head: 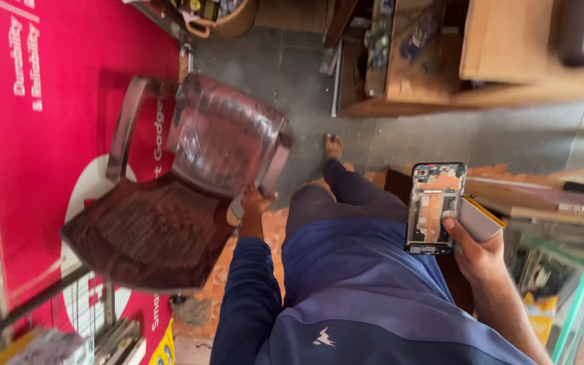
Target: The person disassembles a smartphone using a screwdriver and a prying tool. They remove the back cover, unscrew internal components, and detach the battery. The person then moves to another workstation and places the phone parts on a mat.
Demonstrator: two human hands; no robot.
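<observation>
My right hand (476,249) holds an opened phone (434,207) with its back off and its inner parts showing, together with a flat grey and yellow battery (479,217) behind it. My left hand (257,203) reaches down and grips the armrest of a dark red plastic chair (170,203) that is tilted beside my leg. My blue sleeve and blue shirt fill the lower middle of the view. One bare foot (333,145) stands on the grey floor.
A red printed banner (42,122) covers the left wall. A wooden workbench (481,61) with circuit boards stands at the top right. A glass counter (576,284) with boxes is at the right. Small packets lie at the bottom left.
</observation>
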